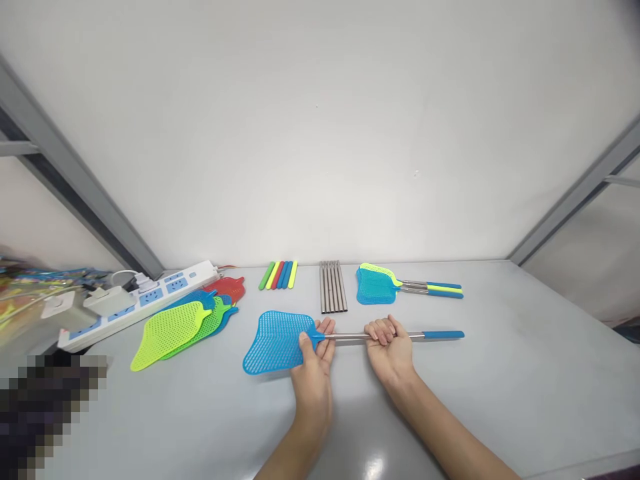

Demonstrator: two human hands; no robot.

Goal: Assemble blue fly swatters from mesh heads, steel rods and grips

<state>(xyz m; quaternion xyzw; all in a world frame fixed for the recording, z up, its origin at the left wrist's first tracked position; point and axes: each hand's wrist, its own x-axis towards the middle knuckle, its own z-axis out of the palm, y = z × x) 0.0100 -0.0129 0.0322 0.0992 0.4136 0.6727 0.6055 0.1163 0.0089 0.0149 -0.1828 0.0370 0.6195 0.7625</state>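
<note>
A blue fly swatter (278,343) with a perforated head, a metal rod and a blue grip lies level across both my hands, its head to the left. My left hand (315,367) pinches the neck of the head, thumb on top and fingers beneath. Farther right, my right hand (393,350) is wrapped round the metal rod, short of the blue grip. Behind my right hand lie stacked fly swatters (377,285) with blue and yellow heads and grips. Several metal rods (333,287) lie side by side behind the swatter's neck.
Several coloured grips (279,275) lie in a row at the back. Loose swatter heads (173,330) in yellow, green, blue and red overlap at left, beside a white power strip (150,301) with plugs. A pale wall (320,167) bounds the grey table (525,373).
</note>
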